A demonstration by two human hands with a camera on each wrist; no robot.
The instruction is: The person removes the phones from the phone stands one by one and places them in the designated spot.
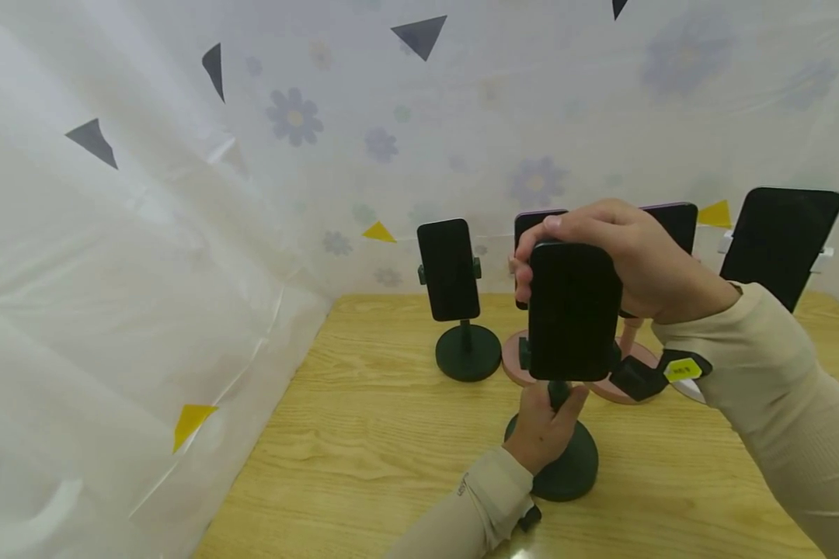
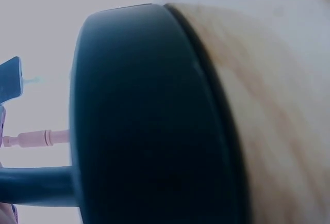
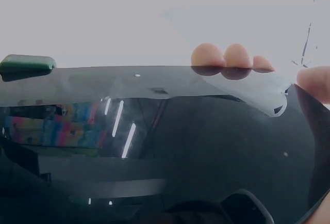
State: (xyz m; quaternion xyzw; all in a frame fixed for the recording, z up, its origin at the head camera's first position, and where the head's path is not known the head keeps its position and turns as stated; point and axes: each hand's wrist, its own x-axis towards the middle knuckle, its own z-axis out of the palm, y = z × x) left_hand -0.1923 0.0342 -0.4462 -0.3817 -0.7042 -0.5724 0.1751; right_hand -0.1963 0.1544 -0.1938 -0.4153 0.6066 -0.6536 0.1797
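- Head view: the right hand (image 1: 622, 260) curls over the top edge of a phone (image 1: 573, 310), fingers down its far side and thumb on the near side, gripping it. The phone stands upright in a dark green stand (image 1: 562, 466) near the middle of the worktop (image 1: 363, 450), screen dark.
- The left hand (image 1: 541, 427) grips the stand's stem just under the phone, above the round base, which sits flat on the worktop.
- Towards the back edge stands a second green stand (image 1: 467, 351) with its own phone (image 1: 448, 269), apart from the held one. Just behind the held phone are two pink stands (image 1: 513, 359) carrying phones, mostly hidden by the right hand. Near the back right corner a larger phone (image 1: 779, 241) sits tilted in a white holder.
- A white sheet (image 1: 147, 272) printed with flowers and triangles hangs along the left and back edges.
- Left wrist view: the round base (image 2: 149, 121) fills the picture, seen from the side, with wood grain beside it and the stem (image 2: 36, 185) leaving at lower left. The hand itself is out of sight here.
- Right wrist view: the phone's glossy screen (image 3: 165, 146) takes up most of the picture; fingertips (image 3: 227, 56) hook over its far edge, and one green clamp tab (image 3: 26, 64) shows at the upper left.
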